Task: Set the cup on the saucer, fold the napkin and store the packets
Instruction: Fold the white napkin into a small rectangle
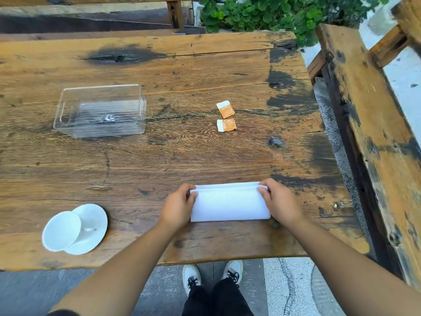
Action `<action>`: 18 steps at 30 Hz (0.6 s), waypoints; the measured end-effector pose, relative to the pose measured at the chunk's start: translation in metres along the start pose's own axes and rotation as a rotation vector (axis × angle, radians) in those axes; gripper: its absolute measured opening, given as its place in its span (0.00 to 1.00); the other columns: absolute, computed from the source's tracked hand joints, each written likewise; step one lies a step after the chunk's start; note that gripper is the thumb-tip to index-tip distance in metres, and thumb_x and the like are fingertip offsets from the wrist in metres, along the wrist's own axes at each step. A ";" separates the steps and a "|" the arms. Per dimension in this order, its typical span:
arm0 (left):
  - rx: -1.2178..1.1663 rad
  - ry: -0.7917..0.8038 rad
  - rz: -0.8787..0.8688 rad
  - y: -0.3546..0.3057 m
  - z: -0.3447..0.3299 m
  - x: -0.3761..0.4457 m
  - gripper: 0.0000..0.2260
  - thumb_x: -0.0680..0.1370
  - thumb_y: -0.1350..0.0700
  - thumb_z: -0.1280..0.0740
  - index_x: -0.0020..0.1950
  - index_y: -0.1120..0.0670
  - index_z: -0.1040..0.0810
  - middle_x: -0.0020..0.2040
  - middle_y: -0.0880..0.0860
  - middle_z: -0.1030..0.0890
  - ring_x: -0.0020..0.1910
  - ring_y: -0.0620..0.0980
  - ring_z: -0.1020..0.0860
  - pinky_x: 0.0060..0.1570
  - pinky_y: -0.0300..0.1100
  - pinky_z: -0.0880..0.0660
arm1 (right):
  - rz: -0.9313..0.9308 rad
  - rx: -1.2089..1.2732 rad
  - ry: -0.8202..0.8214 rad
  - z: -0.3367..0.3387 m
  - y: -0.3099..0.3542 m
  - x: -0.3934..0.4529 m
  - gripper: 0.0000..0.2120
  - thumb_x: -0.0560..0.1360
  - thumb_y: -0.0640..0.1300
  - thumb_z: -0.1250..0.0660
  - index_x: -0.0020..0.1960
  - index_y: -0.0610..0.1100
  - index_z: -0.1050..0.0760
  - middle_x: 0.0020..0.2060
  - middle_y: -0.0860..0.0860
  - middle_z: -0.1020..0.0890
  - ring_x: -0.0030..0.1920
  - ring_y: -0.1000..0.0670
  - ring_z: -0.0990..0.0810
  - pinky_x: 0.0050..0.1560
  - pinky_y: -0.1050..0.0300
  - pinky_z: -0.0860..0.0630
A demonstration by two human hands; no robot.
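Note:
A white napkin (230,205) lies folded over near the table's front edge. My left hand (178,207) pinches its upper left corner and my right hand (281,201) pinches its upper right corner, holding the top layer against the lower one. A white cup (61,231) stands on a white saucer (95,221) at the front left. Two orange and white packets, one (225,109) behind the other (226,125), lie flat on the wood beyond the napkin. A clear plastic box (100,110) stands with nothing in it at the middle left.
The worn wooden table (182,156) ends just in front of my shoes. A wooden bench (373,124) runs along the right side. Green plants (273,12) grow behind the far edge, and another bench sits at the back left.

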State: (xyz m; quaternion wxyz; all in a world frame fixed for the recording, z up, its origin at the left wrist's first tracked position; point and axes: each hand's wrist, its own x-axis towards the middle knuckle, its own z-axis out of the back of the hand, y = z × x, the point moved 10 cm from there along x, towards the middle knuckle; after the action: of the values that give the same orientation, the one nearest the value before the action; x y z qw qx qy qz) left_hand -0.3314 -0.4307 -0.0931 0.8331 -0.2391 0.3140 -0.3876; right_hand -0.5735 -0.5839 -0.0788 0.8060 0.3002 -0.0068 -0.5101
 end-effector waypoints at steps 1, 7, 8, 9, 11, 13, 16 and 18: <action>0.021 0.000 0.031 0.004 -0.004 0.009 0.09 0.79 0.53 0.38 0.58 0.53 0.25 0.39 0.50 0.22 0.38 0.52 0.25 0.34 0.43 0.36 | -0.032 -0.025 -0.002 -0.005 -0.002 0.008 0.10 0.79 0.50 0.41 0.56 0.47 0.26 0.49 0.45 0.16 0.46 0.42 0.20 0.39 0.53 0.27; 0.111 -0.042 0.070 0.020 -0.013 0.036 0.13 0.79 0.51 0.39 0.62 0.54 0.28 0.46 0.55 0.18 0.43 0.56 0.22 0.34 0.43 0.34 | -0.161 -0.151 -0.013 -0.025 -0.014 0.030 0.12 0.79 0.53 0.44 0.55 0.48 0.28 0.47 0.46 0.17 0.43 0.40 0.20 0.38 0.51 0.25; 0.114 -0.044 0.069 0.020 -0.014 0.038 0.13 0.79 0.51 0.39 0.62 0.54 0.28 0.47 0.55 0.18 0.43 0.56 0.21 0.35 0.44 0.33 | -0.163 -0.168 -0.025 -0.026 -0.015 0.031 0.12 0.79 0.54 0.44 0.55 0.48 0.28 0.47 0.45 0.17 0.43 0.39 0.20 0.37 0.51 0.26; 0.125 -0.041 0.070 0.019 -0.015 0.041 0.13 0.79 0.50 0.39 0.62 0.54 0.28 0.48 0.55 0.18 0.44 0.57 0.21 0.35 0.44 0.32 | -0.165 -0.186 -0.029 -0.027 -0.015 0.032 0.12 0.79 0.54 0.44 0.55 0.48 0.29 0.48 0.45 0.17 0.43 0.39 0.20 0.36 0.52 0.28; 0.195 -0.036 0.070 0.016 -0.016 0.043 0.13 0.79 0.49 0.39 0.61 0.53 0.28 0.51 0.55 0.19 0.46 0.58 0.21 0.36 0.46 0.29 | -0.175 -0.236 -0.023 -0.029 -0.014 0.032 0.13 0.79 0.54 0.45 0.57 0.47 0.30 0.53 0.44 0.20 0.46 0.37 0.20 0.36 0.51 0.30; 0.338 -0.087 0.012 0.005 -0.009 0.038 0.13 0.78 0.49 0.38 0.60 0.53 0.28 0.53 0.56 0.23 0.46 0.60 0.23 0.39 0.48 0.28 | -0.172 -0.299 -0.049 -0.022 -0.009 0.030 0.16 0.79 0.53 0.44 0.62 0.45 0.31 0.57 0.43 0.25 0.50 0.37 0.22 0.39 0.50 0.28; 0.575 -0.166 -0.316 -0.033 -0.012 0.019 0.18 0.74 0.53 0.34 0.63 0.55 0.28 0.58 0.60 0.25 0.55 0.62 0.25 0.50 0.54 0.27 | -0.050 -0.325 -0.211 -0.005 0.010 0.016 0.20 0.77 0.52 0.38 0.65 0.43 0.32 0.61 0.42 0.26 0.59 0.40 0.26 0.54 0.44 0.27; 0.654 -0.018 -0.572 -0.049 -0.037 0.006 0.21 0.76 0.51 0.36 0.68 0.54 0.31 0.70 0.58 0.30 0.69 0.60 0.33 0.65 0.59 0.35 | 0.082 -0.368 -0.246 -0.015 0.030 -0.004 0.22 0.76 0.52 0.38 0.66 0.43 0.31 0.65 0.43 0.27 0.64 0.40 0.28 0.61 0.42 0.29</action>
State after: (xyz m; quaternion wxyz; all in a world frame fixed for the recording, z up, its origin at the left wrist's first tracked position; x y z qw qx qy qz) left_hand -0.3789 -0.4696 -0.0887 0.7267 -0.0435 0.0884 -0.6798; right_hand -0.5461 -0.5642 -0.0746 0.8604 0.0829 -0.0240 -0.5023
